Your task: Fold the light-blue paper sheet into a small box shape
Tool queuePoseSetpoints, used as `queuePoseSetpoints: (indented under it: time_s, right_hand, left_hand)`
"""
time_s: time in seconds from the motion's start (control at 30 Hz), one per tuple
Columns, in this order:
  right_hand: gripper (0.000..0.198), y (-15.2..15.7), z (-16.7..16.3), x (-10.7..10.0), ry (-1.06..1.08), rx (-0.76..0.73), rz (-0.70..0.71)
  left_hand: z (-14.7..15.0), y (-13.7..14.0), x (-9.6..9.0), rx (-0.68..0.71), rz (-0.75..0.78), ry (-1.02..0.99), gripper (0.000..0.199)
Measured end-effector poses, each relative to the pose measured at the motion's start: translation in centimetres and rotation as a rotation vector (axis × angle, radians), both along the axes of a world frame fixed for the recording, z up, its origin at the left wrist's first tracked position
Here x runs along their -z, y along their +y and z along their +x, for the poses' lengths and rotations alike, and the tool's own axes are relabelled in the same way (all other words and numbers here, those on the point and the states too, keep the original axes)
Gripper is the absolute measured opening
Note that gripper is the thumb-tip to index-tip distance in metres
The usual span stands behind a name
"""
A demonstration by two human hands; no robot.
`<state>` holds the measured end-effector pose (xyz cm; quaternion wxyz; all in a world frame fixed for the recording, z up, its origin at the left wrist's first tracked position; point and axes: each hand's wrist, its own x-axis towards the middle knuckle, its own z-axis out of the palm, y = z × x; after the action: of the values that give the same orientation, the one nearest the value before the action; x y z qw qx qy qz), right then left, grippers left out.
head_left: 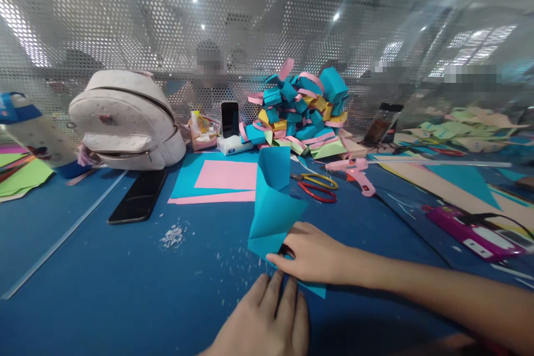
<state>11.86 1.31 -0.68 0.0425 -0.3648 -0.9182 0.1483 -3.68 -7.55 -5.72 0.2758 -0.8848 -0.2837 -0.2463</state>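
Note:
A sheet of blue paper (272,212), creased and curling upward, stands in front of me on the blue table. My right hand (315,253) is closed on its lower part, with the thumb stretched to the left and the other fingertips partly hidden behind the paper. Close below, my left hand (271,317) lies palm down with fingers extended, their tips at the paper's lower edge by my right thumb. A corner of the paper shows beneath my right hand. My left thumb is out of sight.
Behind the paper lie scissors (319,186), a pink glue gun (354,173) and pink and blue sheets (225,174). A heap of folded paper pieces (298,111) rises at the back. Leftward are a phone (137,197), white backpack (125,122) and bottle (37,133); rightward, a purple power strip (475,236).

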Motion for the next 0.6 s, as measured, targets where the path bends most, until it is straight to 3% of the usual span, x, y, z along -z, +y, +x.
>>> queuePoseSetpoints:
  time_s: [0.1, 0.23, 0.4, 0.6]
  right_hand:
    - [0.011, 0.7, 0.8, -0.7, 0.028, -0.148, -0.007]
    - [0.022, 1.9, 1.9, -1.8, 0.11, -0.332, -0.015]
    - [0.021, 2.7, 2.2, -2.3, 0.08, -0.392, -0.024]
    - [0.019, 3.5, 1.7, -0.7, 0.007, -0.473, 0.123]
  left_hand:
    - [-0.2, 0.0, -0.6, -0.037, -0.005, 0.05, 0.037]
    - [-0.3, -0.1, -0.8, -0.089, -0.011, 0.092, 0.034]
    - [-0.2, -0.2, -0.5, -0.144, -0.022, 0.137, 0.032]
    - [-0.1, -0.1, -0.8, -0.176, -0.034, 0.156, 0.032]
